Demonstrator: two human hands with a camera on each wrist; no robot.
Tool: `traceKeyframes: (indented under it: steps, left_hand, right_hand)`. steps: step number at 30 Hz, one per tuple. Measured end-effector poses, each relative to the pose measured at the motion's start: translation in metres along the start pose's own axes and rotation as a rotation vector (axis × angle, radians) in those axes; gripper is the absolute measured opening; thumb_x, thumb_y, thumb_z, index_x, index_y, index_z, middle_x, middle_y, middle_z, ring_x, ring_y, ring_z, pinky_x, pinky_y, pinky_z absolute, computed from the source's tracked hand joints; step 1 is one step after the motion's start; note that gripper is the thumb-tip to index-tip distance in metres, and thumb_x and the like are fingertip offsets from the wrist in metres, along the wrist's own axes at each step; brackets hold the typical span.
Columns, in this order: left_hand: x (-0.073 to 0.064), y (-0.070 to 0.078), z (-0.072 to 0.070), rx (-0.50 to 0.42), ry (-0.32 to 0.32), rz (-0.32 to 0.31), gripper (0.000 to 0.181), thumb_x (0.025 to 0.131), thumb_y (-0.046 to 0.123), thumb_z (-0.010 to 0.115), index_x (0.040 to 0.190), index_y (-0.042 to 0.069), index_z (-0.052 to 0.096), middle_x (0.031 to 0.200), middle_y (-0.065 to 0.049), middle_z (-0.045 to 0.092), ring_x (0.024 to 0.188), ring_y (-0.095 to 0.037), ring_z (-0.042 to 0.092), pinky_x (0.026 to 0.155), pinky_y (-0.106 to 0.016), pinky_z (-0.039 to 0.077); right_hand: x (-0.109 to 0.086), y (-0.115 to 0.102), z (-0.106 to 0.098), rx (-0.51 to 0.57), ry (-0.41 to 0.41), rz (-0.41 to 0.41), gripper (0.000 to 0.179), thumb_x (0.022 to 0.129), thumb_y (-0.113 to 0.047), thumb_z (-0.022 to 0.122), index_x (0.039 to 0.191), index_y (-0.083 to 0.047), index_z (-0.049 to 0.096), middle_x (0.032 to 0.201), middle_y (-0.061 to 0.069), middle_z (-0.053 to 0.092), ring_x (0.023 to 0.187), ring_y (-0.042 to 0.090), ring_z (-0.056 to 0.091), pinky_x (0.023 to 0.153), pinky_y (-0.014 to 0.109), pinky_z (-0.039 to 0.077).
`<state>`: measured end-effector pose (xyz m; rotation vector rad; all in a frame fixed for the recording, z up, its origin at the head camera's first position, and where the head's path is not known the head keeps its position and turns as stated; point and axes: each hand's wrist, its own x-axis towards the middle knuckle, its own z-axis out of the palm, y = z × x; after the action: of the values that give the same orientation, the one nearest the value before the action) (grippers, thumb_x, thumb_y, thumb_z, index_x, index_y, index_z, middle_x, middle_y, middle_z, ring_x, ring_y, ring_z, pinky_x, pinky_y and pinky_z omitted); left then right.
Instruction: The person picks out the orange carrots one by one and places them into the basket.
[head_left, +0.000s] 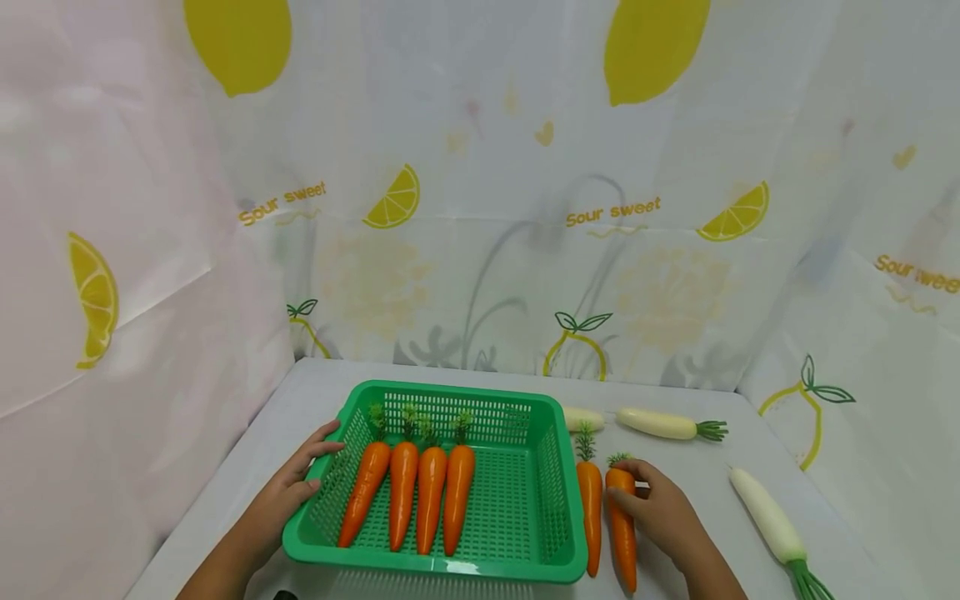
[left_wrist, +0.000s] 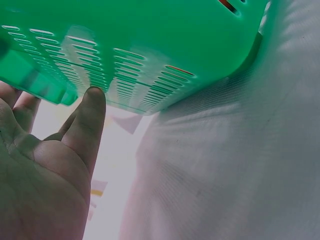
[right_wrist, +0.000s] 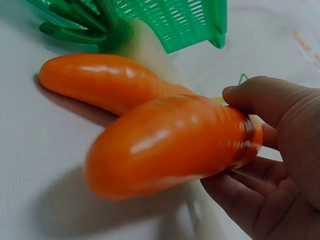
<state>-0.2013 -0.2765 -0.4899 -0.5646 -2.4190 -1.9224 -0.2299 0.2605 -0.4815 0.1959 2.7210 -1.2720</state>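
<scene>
My right hand (head_left: 663,508) holds a carrot (head_left: 622,525) near its leafy top, thumb on one side and fingers on the other. In the right wrist view, this carrot (right_wrist: 150,150) is tilted above the white surface, its blunt tip toward the camera. Beside it lies a second carrot (head_left: 591,517), along the right outer side of a green basket (head_left: 558,500). Several carrots (head_left: 405,496) lie side by side in the basket's left half, leafy tops toward the back. My left hand (head_left: 281,500) rests against the basket's left side with extended fingers, some reaching over the rim.
White radishes with green stalks lie on the table (head_left: 720,483): one at the back right (head_left: 656,423), another at the far right (head_left: 768,512), and a third (head_left: 583,418) partly hidden behind the basket. Lemon-printed cloth (head_left: 480,275) hangs around the table. A small dark object (head_left: 285,595) shows at the front edge.
</scene>
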Motion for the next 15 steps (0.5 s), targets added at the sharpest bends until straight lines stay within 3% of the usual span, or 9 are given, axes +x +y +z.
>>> traceKeyframes:
  steps: [7,15]
  left_hand:
    - [0.002,-0.002,-0.001,0.028,-0.003,0.007,0.039,0.109,0.013,0.041,0.146,0.006,0.05,0.175,0.003,0.018,0.142,0.017,0.02,0.101,-0.014,0.038]
    - [0.0,-0.002,0.0,0.019,0.003,0.016,0.039,0.108,0.01,0.04,0.146,0.005,0.049,0.175,0.002,0.018,0.143,0.016,0.019,0.102,-0.012,0.036]
  right_hand:
    - [-0.005,-0.001,0.0,0.025,0.002,0.013,0.058,0.093,-0.047,0.075,0.14,-0.016,0.062,0.149,0.02,0.056,0.129,0.042,0.06,0.089,0.049,0.058]
    - [-0.007,-0.014,-0.005,0.091,0.011,-0.033,0.056,0.096,-0.043,0.073,0.143,-0.015,0.06,0.15,0.019,0.054,0.133,0.044,0.058,0.091,0.048,0.057]
